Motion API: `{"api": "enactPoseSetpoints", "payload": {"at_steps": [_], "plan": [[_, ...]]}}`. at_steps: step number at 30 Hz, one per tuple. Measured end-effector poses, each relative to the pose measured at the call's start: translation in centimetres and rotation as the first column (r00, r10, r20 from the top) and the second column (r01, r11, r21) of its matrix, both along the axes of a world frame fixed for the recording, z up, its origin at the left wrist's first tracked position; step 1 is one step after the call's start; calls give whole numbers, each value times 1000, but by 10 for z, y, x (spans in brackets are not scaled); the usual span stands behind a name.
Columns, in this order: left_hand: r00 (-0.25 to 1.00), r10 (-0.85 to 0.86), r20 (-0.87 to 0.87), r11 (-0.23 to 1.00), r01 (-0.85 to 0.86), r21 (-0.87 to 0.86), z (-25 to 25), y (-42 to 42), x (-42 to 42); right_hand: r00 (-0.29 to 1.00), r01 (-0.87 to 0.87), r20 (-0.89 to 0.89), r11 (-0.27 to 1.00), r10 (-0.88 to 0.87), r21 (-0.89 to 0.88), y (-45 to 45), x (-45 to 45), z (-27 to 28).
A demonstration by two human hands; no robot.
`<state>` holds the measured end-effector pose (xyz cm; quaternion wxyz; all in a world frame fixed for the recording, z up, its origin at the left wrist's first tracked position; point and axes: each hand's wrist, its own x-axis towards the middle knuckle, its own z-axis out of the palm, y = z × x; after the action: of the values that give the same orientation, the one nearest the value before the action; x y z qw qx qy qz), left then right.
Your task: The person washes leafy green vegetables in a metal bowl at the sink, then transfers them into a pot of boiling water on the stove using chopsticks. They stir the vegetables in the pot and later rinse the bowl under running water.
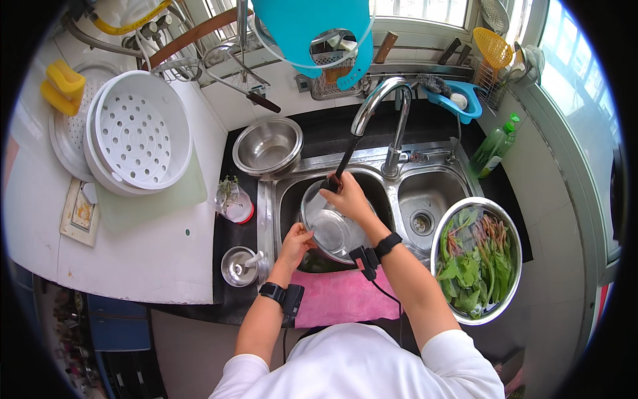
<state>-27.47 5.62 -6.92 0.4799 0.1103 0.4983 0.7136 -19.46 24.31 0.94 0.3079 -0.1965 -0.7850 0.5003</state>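
My left hand [297, 243] grips the near left rim of a round metal basin [337, 231], tilted over the left bowl of a steel double sink [273, 214]. A black spout hose [347, 154] hangs from the chrome faucet [381, 97], and my right hand [350, 196] is closed around its lower end. Whitish water runs from it into the basin. At the right of the sink, an oval steel basin [518, 259] holds leafy greens [471, 269] in water. A pink cloth [344, 299] lies along the sink's front edge.
Stacked steel bowls [268, 148], a plastic cup with sprigs [234, 202] and a small steel bowl [240, 267] stand left of the sink. White perforated baskets [138, 132] lean farther left. A green soap bottle [493, 147] stands back right. A turquoise silicone bib [294, 30] hangs above.
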Motion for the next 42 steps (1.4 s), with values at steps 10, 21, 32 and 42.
{"api": "enactPoseSetpoints", "payload": {"at_steps": [10, 21, 32, 42], "plan": [[945, -104, -311, 995, 100, -31, 30, 7, -20, 954, -46, 298, 961, -40, 274, 14, 63, 32], [390, -457, -799, 889, 186, -418, 108, -9, 8, 963, 1, 254, 939, -94, 345, 9, 58, 32], [96, -409, -907, 912, 74, -404, 128, -25, 11, 955, -16, 282, 928, -97, 371, 11, 57, 30], [271, -400, -875, 914, 50, -402, 97, -16, 7, 954, -10, 286, 945, -89, 328, 10, 57, 29]]}}
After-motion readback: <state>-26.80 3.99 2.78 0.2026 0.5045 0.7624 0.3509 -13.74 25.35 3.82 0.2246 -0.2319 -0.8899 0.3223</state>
